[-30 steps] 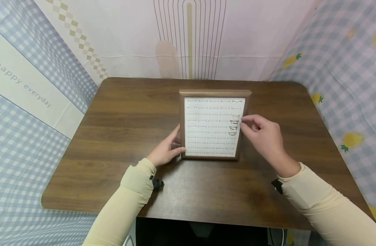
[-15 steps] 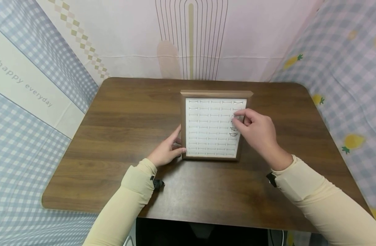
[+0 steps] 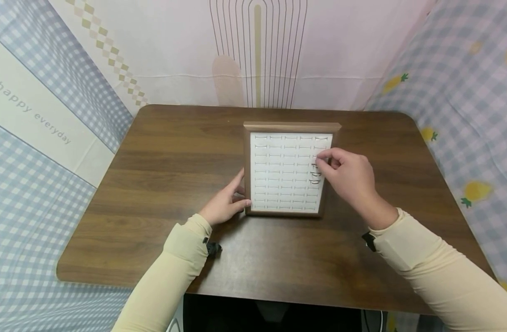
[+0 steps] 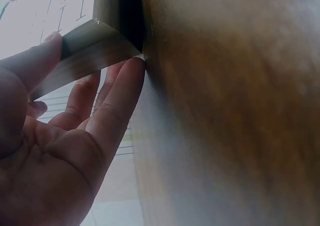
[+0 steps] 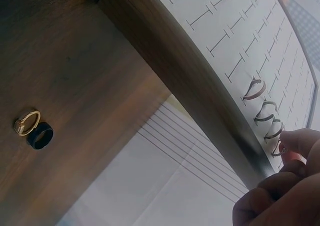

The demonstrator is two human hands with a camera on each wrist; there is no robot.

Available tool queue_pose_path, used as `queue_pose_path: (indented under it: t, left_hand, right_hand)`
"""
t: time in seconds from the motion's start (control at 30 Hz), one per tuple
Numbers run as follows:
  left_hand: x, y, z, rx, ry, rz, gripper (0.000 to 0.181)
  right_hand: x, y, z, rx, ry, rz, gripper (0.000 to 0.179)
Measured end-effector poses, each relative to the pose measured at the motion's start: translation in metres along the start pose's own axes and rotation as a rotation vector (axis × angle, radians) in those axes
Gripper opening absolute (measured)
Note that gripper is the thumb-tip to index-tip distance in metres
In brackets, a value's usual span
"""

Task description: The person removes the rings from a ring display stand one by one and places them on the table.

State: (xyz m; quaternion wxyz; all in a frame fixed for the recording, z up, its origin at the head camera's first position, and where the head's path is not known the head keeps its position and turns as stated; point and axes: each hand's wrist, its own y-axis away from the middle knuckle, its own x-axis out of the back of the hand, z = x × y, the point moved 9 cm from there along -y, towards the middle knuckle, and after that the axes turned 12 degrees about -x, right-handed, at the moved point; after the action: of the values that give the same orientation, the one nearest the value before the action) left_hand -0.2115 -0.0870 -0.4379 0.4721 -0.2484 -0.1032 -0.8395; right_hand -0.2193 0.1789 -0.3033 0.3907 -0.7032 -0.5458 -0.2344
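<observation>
A wood-framed ring display board (image 3: 286,184) with a white slotted face leans back on the table. My left hand (image 3: 223,203) grips its lower left side, thumb on the front and fingers behind, as the left wrist view also shows of the frame's wooden edge (image 4: 105,50). At the right column my right hand (image 3: 350,177) pinches a small ring (image 5: 278,148) at a slot between thumb and index finger; the fingertips partly hide it. Below that one sit several more rings, among them a silvery ring (image 5: 255,89) in the right wrist view.
A gold ring (image 5: 27,123) and a wide black ring (image 5: 40,136) lie together on the wooden table, seen only in the right wrist view. Behind the table (image 3: 154,152) hangs a white cloth (image 3: 174,46); checked cloths (image 3: 465,115) flank both sides.
My right hand has moved left from the board's right edge onto its right column, then shifted slightly back right, uncovering part of a ring. The left hand keeps its grip.
</observation>
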Motion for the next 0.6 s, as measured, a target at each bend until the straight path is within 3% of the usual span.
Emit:
queue_pose_path:
  t: [0.33, 0.6]
  left_hand:
    - [0.0011, 0.0019, -0.0018, 0.029, -0.022, -0.009, 0.089]
    - [-0.0016, -0.0007, -0.0045, 0.021, -0.086, -0.038, 0.064]
  right_hand:
    - [0.0044, 0.0015, 0.0002, 0.01, -0.002, 0.004, 0.009]
    - [0.0083, 0.004, 0.0043, 0.008, -0.027, 0.001, 0.01]
